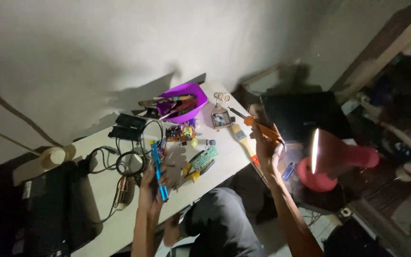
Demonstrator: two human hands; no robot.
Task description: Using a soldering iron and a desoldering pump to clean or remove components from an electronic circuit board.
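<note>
I log the scene from the head view, largest first. The white table [224,138] runs from lower left toward the upper middle of the frame, and it is cluttered; a red lamp [331,162] glows at right of centre, just beside the table's right edge. A purple bowl [186,102] of tools sits at the upper middle of the table, black cables [129,162] loop at left of centre, and a green circuit board [204,158] lies near the frame's centre with yellow-handled pliers [193,171] just below it. A paintbrush [241,138] lies to the right of the board. The left hand [151,188], in the lower middle, is wrapped around a blue pen-shaped tool [158,173], fingers closed about its lower half, the shaft upright and its tip above the cables. The right hand [267,145], at right of centre by the table edge, pinches an orange-handled tool [255,123] whose dark tip points toward the upper left; I cannot tell exactly how the fingers sit on it, the light is poor. My judgement: both tools are in hand and lifted, and neither touches the board. The board lies between the two hands, nearer the left one, apart from both grips. A next move would call for steady lowering of both tips to the board without snagging the pliers.
</note>
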